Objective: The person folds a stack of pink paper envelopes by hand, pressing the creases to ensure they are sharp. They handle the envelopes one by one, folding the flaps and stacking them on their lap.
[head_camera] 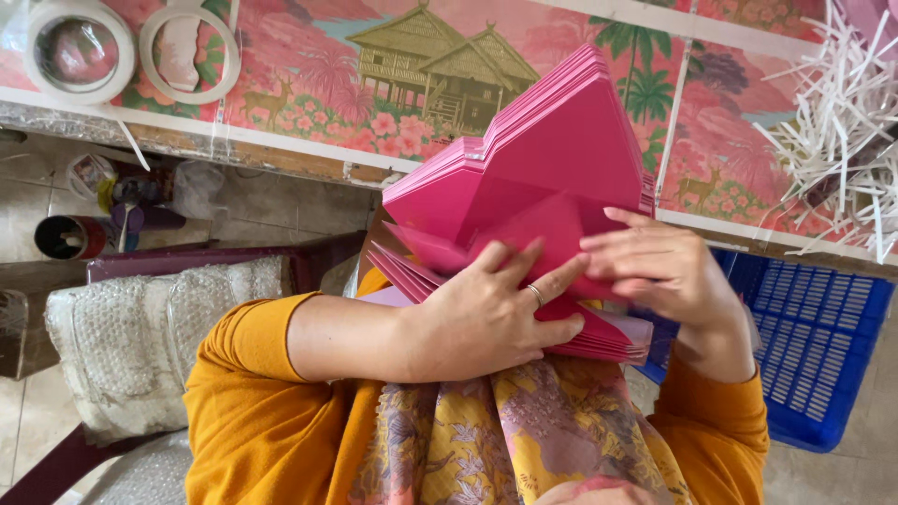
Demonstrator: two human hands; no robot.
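Stack of pink folded card pieces [552, 159] propped on lap against table edge [281, 154]; left hand [486, 313] flat, fingers spread on lower sheets; right hand [655, 266] fingers curled, pinching one fold; tape rolls [79, 51] on table, blue crate [823, 346] beside right arm.

Mustard-orange long sleeves, pushed up on the left forearm, bunched at the right wrist. Thin silver ring on one left hand [486, 313] finger. Patterned floral scarf, yellow, purple and grey, drapes down the chest. Right hand [659, 271] bare.
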